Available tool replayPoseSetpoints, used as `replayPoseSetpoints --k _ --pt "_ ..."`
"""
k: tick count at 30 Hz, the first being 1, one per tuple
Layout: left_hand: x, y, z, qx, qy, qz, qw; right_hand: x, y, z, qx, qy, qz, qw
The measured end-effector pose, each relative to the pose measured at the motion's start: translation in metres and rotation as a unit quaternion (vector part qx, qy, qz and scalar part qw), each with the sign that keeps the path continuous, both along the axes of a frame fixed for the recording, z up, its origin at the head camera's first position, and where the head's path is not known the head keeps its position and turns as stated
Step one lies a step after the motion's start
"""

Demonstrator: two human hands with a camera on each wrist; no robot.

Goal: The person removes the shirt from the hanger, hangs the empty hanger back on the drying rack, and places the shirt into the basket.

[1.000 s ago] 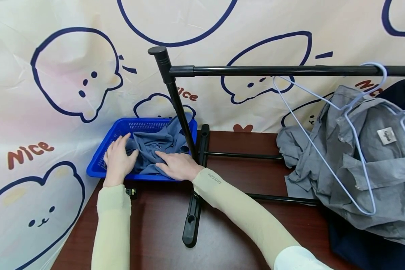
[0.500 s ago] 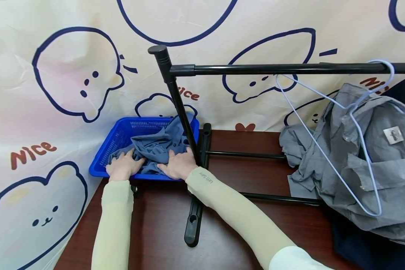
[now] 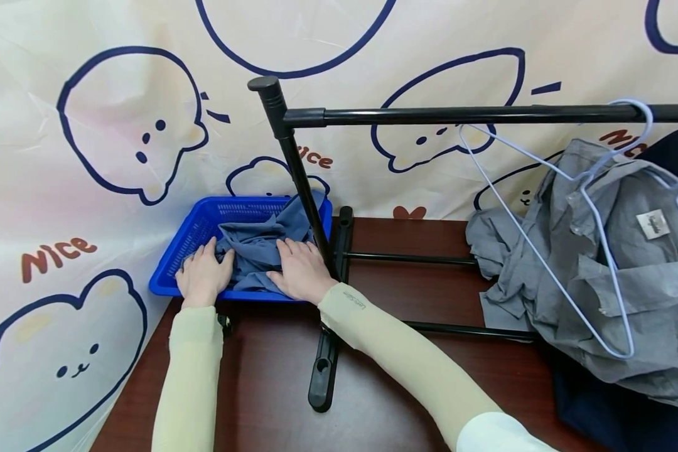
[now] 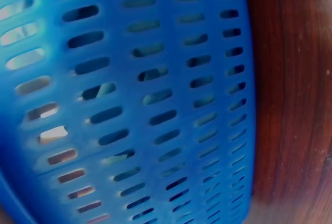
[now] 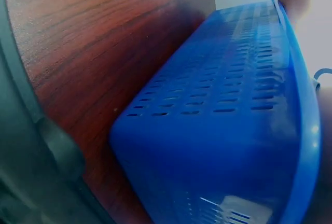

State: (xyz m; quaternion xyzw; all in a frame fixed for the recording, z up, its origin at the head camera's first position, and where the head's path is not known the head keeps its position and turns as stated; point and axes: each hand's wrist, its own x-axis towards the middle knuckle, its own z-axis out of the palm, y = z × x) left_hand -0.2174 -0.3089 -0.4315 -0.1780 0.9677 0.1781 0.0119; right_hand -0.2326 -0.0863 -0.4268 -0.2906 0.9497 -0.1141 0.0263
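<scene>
Blue-grey fabric, which looks like a crumpled garment (image 3: 254, 248), lies in a blue plastic basket (image 3: 161, 282). My left hand (image 3: 204, 276) rests on its left part at the front of the basket, fingers pointing away from me. On the right side, my right hand (image 3: 302, 270) lies on the same fabric, fingers extended and close to the rack's upright. Neither hand appears to grip the cloth. Only the slotted basket wall (image 4: 155, 94) fills the left wrist view, and the right wrist view shows the basket's outside (image 5: 207, 115); the fingers are hidden in both.
A black garment rack (image 3: 452, 116) stands over the basket's right end, its foot (image 3: 323, 376) on the brown table (image 3: 260, 389). Pale blue hangers (image 3: 548, 285) hang on the right by a grey shirt (image 3: 672, 326). Dark cloth (image 3: 610, 414) lies beneath. A printed sheet (image 3: 118, 251) forms the backdrop.
My left hand came down onto the fabric, then shifted slightly, with its fingers more extended now. My right hand moved a little to the right over the cloth. The view shifted slightly.
</scene>
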Motion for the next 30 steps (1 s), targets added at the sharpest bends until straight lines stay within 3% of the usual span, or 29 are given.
replayPoseSetpoints --k 7,10,13,17,22,30 --pt "0.006 0.008 0.015 0.044 0.12 -0.004 0.9918 0.007 0.016 0.01 -0.101 -0.036 0.027 0.994" --pt "0.008 0.016 0.029 0.048 0.18 -0.019 0.9822 0.012 0.025 0.017 -0.138 -0.054 0.052 0.988" --pt "0.01 0.026 0.044 0.05 0.247 -0.035 0.967 0.019 0.033 0.023 -0.161 -0.052 0.081 0.982" --pt "0.015 0.044 0.066 0.062 0.335 -0.064 0.9381 0.027 0.045 0.029 -0.186 -0.047 0.11 0.975" --pt "0.021 0.067 0.094 0.07 0.431 -0.105 0.8933 0.035 0.061 0.033 -0.225 -0.055 0.123 0.965" --pt "0.038 0.103 0.133 0.073 0.539 -0.161 0.8233 0.04 0.084 0.025 -0.261 -0.044 0.135 0.955"
